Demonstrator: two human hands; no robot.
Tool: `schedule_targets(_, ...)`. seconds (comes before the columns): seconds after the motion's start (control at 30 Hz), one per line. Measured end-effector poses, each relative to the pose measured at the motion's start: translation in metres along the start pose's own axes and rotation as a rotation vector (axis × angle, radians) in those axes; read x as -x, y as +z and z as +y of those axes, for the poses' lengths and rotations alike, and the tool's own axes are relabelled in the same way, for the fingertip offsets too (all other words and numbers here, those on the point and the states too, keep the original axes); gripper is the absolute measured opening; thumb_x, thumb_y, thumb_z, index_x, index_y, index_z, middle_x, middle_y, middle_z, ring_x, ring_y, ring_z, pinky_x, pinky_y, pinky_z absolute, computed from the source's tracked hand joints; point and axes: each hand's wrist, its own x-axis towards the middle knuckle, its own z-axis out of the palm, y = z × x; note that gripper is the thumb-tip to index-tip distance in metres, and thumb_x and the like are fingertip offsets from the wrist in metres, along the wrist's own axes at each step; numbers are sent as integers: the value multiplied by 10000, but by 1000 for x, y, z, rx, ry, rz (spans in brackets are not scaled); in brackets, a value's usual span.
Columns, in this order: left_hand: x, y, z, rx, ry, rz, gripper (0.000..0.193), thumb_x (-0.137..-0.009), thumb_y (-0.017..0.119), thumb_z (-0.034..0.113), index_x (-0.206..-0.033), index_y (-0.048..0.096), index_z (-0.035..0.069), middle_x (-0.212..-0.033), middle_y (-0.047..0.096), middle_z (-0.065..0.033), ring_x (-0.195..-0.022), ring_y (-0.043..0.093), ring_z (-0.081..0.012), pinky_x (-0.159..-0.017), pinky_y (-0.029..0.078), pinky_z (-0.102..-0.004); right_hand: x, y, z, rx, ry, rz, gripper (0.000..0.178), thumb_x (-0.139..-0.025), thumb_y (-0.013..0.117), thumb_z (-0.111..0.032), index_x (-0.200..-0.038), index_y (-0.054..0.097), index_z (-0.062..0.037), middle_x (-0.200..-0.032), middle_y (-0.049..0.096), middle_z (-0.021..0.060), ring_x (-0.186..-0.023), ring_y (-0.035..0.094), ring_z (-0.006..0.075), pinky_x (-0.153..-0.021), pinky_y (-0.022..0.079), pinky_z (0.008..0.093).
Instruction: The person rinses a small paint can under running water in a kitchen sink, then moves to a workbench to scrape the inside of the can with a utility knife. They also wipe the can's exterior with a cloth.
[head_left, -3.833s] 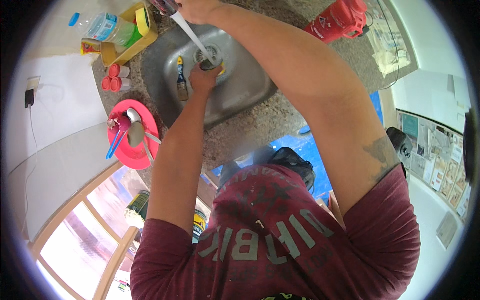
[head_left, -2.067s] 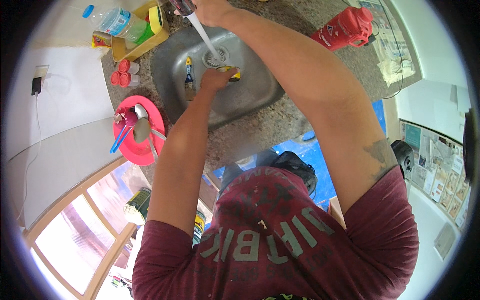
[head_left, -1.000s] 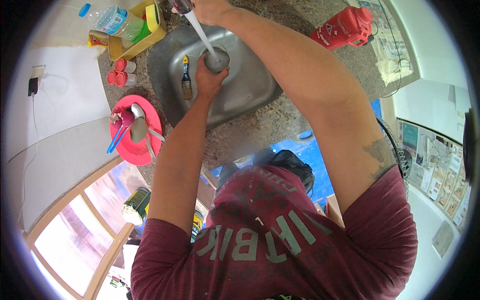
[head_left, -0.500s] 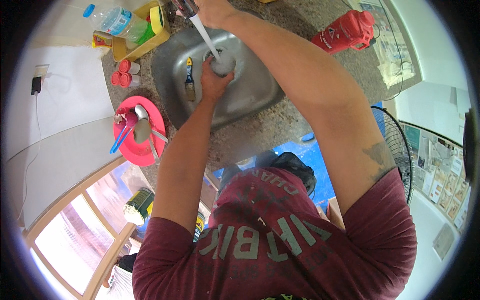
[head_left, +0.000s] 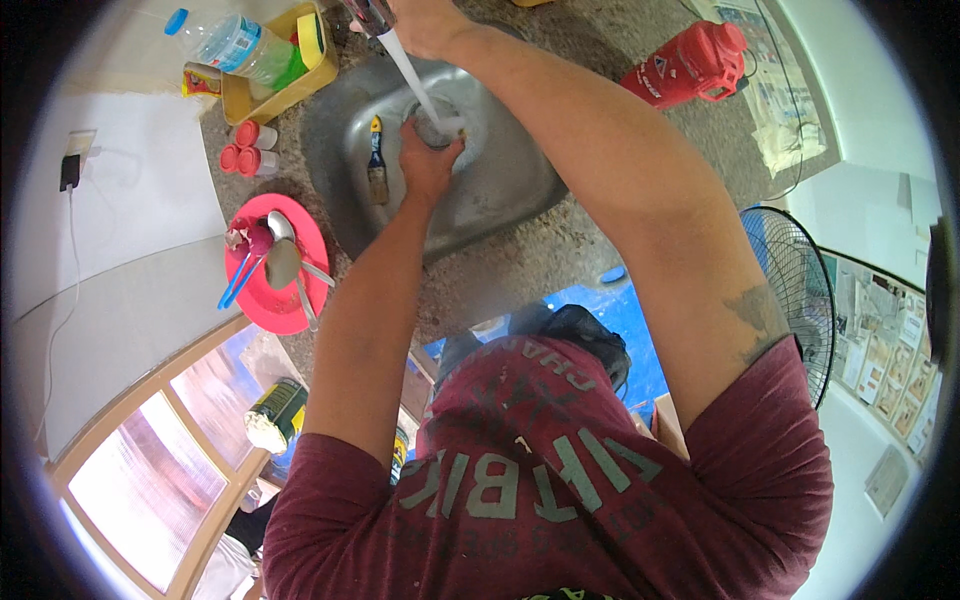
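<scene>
We see the left hand clamped around a small round container, which sits under the running water inside the sink, at the upper middle of the frame. The right hand is apart from it, just beside the tap at the upper edge; we cannot tell whether its fingers close on anything. The left hand is nearer the paintbrush, which lies to its left, long axis nearly up-and-down, bristles toward the lower edge.
</scene>
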Motion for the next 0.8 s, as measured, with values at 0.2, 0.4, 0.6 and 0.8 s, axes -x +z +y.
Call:
schedule_targets(0.2, -4, -3, -2, -109, 90, -82, 869, -705, 924, 294, -1370, 513, -87, -1211, 685, -299, -1136, 693, -394, -993, 533, -443, -1, -2, -4, 22, 22, -10, 380, -976, 628, -452, -1228, 752, -198, -1050, 757, 176, -971, 720, 392, -903, 569, 490)
schedule_targets(0.4, -9, 1, -3, -173, 66, -167, 914, -723, 909, 418, -1350, 523, -123, -1176, 710, -299, -1110, 704, -401, -984, 540, -445, -1, -1, 1, 33, -6, 14, 382, -983, 612, -467, -1209, 757, -195, -1038, 757, 175, -970, 720, 390, -889, 569, 497)
schedule_targets(0.6, -13, -4, -9, -255, -53, -165, 966, -721, 906, 476, -1386, 526, -114, -1212, 700, -304, -1143, 690, -419, -1014, 524, -450, -2, -2, -2, 44, 30, -41, 372, -986, 612, -468, -1189, 763, -195, -1010, 760, 165, -928, 725, 385, -862, 574, 499)
schedule_targets(0.8, -13, 7, -22, -178, -156, 48, 990, -704, 897, 540, -1360, 552, -115, -1255, 689, -298, -1167, 676, -428, -1030, 512, -454, -1, 3, 1, 33, 18, -5, 364, -982, 618, -471, -1190, 768, -212, -1008, 761, 160, -926, 728, 382, -863, 578, 492)
